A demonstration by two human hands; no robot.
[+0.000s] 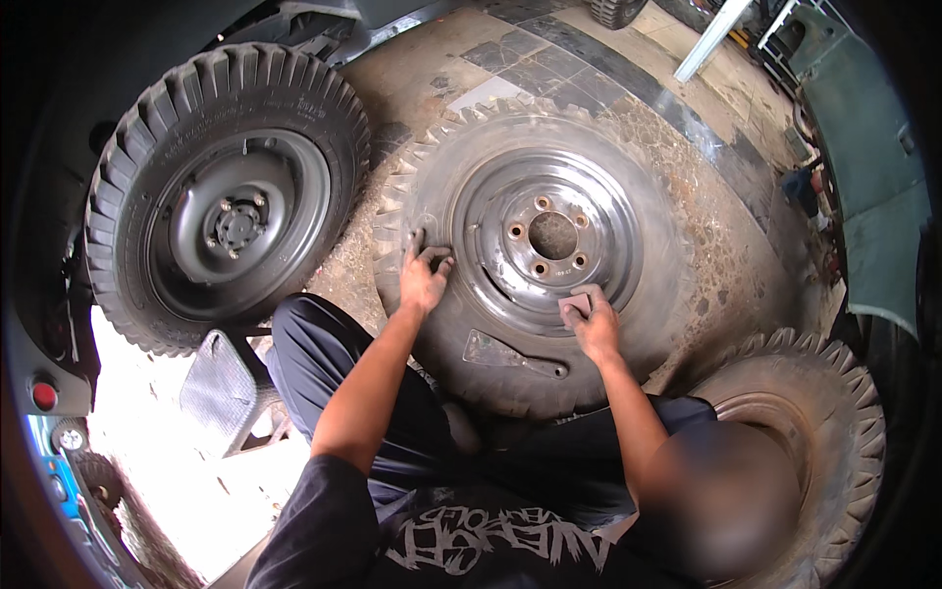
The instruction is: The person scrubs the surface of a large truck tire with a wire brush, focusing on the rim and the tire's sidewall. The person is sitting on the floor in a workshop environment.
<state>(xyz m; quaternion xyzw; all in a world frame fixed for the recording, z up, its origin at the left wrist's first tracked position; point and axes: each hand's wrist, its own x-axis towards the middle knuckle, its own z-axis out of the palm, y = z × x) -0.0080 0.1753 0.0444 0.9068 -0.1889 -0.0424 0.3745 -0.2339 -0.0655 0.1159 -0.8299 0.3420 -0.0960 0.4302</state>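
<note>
A steel wheel rim with a round centre hole and several bolt holes sits inside a dusty off-road tyre, which lies on the floor before me. My right hand holds a small pinkish-brown piece, seemingly sandpaper, against the lower right part of the rim. On the tyre's left sidewall, beside the rim's edge, rests my left hand, fingers apart and holding nothing. A flat metal scraper or putty knife lies on the sidewall nearest me, between my forearms.
At the left a black wheel with a chunky tyre is mounted on a vehicle. Another tyre with a rusty rim is at my lower right, partly behind a blurred round area. A greenish panel and a metal post stand to the right.
</note>
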